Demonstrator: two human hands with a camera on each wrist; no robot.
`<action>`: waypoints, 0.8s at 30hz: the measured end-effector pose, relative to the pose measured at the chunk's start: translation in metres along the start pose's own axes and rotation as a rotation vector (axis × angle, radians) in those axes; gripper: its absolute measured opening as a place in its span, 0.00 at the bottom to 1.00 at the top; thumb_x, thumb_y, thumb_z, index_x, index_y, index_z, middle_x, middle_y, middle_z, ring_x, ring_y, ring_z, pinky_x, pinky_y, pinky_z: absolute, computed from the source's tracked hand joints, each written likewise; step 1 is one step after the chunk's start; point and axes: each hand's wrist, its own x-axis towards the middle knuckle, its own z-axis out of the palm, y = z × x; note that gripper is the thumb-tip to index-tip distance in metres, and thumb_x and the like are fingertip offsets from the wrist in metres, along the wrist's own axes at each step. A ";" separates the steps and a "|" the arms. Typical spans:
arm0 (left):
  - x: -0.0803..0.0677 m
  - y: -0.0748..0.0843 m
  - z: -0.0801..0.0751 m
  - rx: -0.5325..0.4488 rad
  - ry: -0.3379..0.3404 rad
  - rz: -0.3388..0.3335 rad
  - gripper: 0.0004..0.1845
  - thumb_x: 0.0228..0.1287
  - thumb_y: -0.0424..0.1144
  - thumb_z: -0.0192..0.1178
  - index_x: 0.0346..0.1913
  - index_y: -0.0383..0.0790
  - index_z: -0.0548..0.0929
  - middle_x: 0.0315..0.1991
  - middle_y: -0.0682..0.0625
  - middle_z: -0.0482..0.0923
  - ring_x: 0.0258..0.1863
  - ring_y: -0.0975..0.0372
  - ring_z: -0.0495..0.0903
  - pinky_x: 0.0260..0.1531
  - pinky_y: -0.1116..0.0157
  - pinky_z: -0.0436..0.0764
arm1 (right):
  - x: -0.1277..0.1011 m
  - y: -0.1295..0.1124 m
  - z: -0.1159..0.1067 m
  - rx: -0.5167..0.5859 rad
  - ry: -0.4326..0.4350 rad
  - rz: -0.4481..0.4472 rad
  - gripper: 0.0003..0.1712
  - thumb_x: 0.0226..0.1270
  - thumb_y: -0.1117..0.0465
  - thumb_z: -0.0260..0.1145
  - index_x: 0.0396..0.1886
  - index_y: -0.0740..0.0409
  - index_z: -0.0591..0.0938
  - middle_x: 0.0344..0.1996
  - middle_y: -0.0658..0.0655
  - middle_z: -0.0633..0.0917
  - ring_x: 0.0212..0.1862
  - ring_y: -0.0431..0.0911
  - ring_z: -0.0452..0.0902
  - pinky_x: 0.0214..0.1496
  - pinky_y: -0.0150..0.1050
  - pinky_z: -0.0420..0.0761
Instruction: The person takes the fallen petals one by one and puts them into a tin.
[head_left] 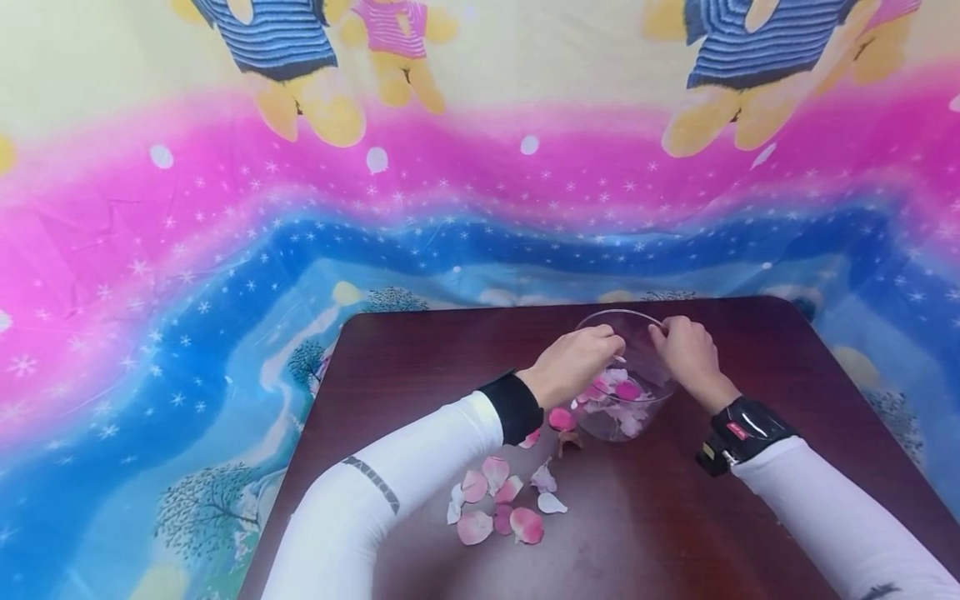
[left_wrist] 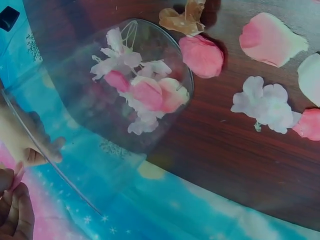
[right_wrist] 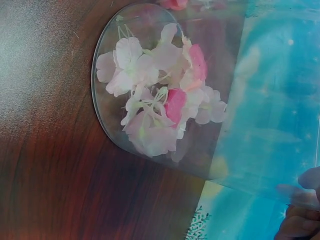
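Covering the forearms: white sleeves [head_left: 427,450], meeting a black band [head_left: 513,407] on the left wrist and a black strapped device [head_left: 750,429] on the right.
Loose petals [head_left: 475,527]: scattered on the dark reddish-brown table [head_left: 697,533] in pink, pale pink and white, with a pale blossom [head_left: 544,477] among them.
Brown piece [head_left: 568,442]: lying beside a pink petal [head_left: 562,419], both near the base of the clear container [head_left: 636,337].
Left hand [head_left: 573,362]: at the container's mouth, thumb and fingers pinching a small pink petal [left_wrist: 19,176].
Clear container: standing on the far half of the table, between the two hands.
Contents [right_wrist: 142,70]: whitish blossoms with thin stems and several pink petals, heaped at the bottom.
Right hand [head_left: 692,354]: at the container's right side, thumb and fingers gripping its rim.
Backdrop cloth [head_left: 480,158]: hanging beyond the table's far edge, blue and pink with white snowflakes, yellow figures in striped tops printed above.
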 end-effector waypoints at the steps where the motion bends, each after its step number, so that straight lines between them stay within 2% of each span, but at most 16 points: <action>1: 0.001 0.002 0.001 0.013 -0.013 -0.001 0.09 0.73 0.37 0.60 0.51 0.48 0.86 0.46 0.56 0.83 0.50 0.67 0.82 0.52 0.76 0.80 | 0.000 0.000 0.000 0.002 0.004 -0.005 0.19 0.74 0.55 0.60 0.25 0.63 0.81 0.22 0.67 0.82 0.30 0.65 0.81 0.26 0.56 0.73; 3: 0.004 0.005 0.003 0.023 -0.061 -0.008 0.13 0.73 0.40 0.61 0.57 0.48 0.84 0.50 0.55 0.84 0.54 0.67 0.82 0.56 0.75 0.80 | -0.001 0.001 0.000 0.003 0.006 -0.009 0.19 0.74 0.55 0.60 0.27 0.64 0.82 0.23 0.68 0.83 0.31 0.66 0.81 0.27 0.58 0.74; 5: 0.005 0.007 0.007 0.059 -0.139 -0.010 0.23 0.74 0.49 0.59 0.68 0.49 0.77 0.62 0.53 0.80 0.65 0.63 0.77 0.66 0.70 0.75 | -0.002 0.001 0.001 0.003 0.005 -0.012 0.19 0.74 0.55 0.60 0.29 0.66 0.83 0.25 0.70 0.84 0.32 0.67 0.82 0.28 0.59 0.75; 8: 0.002 0.010 0.012 0.070 -0.287 -0.038 0.38 0.72 0.66 0.50 0.80 0.59 0.56 0.79 0.53 0.60 0.80 0.59 0.58 0.78 0.59 0.62 | -0.003 0.001 0.001 0.004 -0.001 -0.011 0.19 0.75 0.56 0.59 0.31 0.67 0.84 0.27 0.71 0.85 0.33 0.68 0.82 0.29 0.59 0.75; 9: 0.000 0.010 0.013 0.074 -0.333 -0.049 0.42 0.71 0.71 0.46 0.82 0.64 0.48 0.82 0.54 0.51 0.83 0.57 0.49 0.80 0.56 0.56 | -0.004 0.001 0.001 0.004 -0.006 -0.009 0.19 0.75 0.56 0.59 0.31 0.67 0.84 0.27 0.71 0.85 0.33 0.67 0.82 0.28 0.59 0.75; 11: -0.003 0.011 0.014 0.060 -0.378 -0.066 0.44 0.68 0.76 0.41 0.81 0.70 0.40 0.84 0.55 0.42 0.84 0.56 0.40 0.81 0.52 0.51 | -0.004 0.000 0.000 0.006 -0.010 -0.006 0.19 0.75 0.56 0.59 0.31 0.67 0.84 0.28 0.71 0.85 0.33 0.67 0.82 0.28 0.58 0.75; 14: -0.006 0.012 0.012 0.036 -0.386 -0.072 0.44 0.67 0.78 0.39 0.80 0.73 0.37 0.84 0.55 0.37 0.84 0.56 0.36 0.81 0.50 0.48 | -0.003 0.000 -0.001 0.008 -0.012 -0.005 0.19 0.75 0.56 0.59 0.30 0.66 0.84 0.27 0.70 0.85 0.32 0.66 0.82 0.27 0.57 0.75; 24: -0.010 0.011 0.009 0.042 -0.357 -0.046 0.44 0.67 0.77 0.39 0.81 0.71 0.38 0.84 0.54 0.39 0.84 0.56 0.36 0.82 0.50 0.47 | -0.001 -0.001 -0.001 0.008 -0.026 0.001 0.19 0.75 0.56 0.59 0.32 0.67 0.84 0.25 0.68 0.84 0.30 0.63 0.81 0.25 0.52 0.73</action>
